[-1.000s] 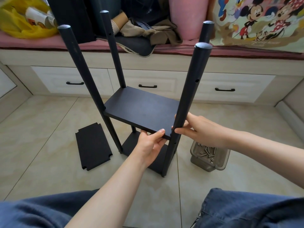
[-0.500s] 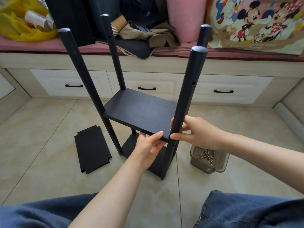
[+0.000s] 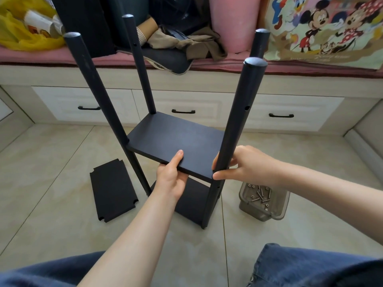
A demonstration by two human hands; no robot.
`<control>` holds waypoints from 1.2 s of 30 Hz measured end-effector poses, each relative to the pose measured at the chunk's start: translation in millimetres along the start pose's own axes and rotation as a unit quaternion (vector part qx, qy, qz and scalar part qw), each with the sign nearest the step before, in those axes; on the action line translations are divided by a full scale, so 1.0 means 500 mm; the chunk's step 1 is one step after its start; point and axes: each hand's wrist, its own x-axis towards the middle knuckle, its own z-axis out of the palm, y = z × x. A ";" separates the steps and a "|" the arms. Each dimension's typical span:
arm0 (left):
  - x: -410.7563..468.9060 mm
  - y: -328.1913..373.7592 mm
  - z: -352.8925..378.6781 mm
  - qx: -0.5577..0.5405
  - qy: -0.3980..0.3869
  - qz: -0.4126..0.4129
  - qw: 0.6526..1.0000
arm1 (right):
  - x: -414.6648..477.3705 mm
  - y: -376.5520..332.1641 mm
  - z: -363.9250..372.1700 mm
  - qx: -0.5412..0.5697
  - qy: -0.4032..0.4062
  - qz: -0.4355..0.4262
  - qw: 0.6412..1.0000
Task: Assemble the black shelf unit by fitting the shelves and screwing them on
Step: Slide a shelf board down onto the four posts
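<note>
While the shelf unit (image 3: 192,204) stands on the floor, posts up, your left hand (image 3: 172,179) grips the middle shelf (image 3: 176,141) by its front edge, thumb on top. Your right hand (image 3: 248,164) curls round the near-right post (image 3: 238,121) at that corner. Spare shelf (image 3: 113,190) lies left, tub (image 3: 259,215) w/ screws (image 3: 261,195) right.

Hands (image 3: 172,179) (image 3: 248,165) on shelf (image 3: 178,137) and post (image 3: 238,121)

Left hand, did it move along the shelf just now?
Yes. The left hand has slid left along the front edge of the shelf, away from the front right post, which it was almost touching before.
</note>
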 end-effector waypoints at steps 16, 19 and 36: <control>0.003 -0.005 -0.007 0.023 -0.008 0.037 0.999 | 0.002 0.000 -0.003 0.036 -0.045 -0.004 0.998; 0.002 -0.006 -0.003 0.026 0.007 0.042 0.999 | 0.003 0.006 0.001 0.031 -0.032 -0.006 0.999; -0.029 -0.063 0.003 0.041 -0.015 -0.026 0.999 | 0.009 0.024 0.019 -0.017 -0.029 -0.071 0.997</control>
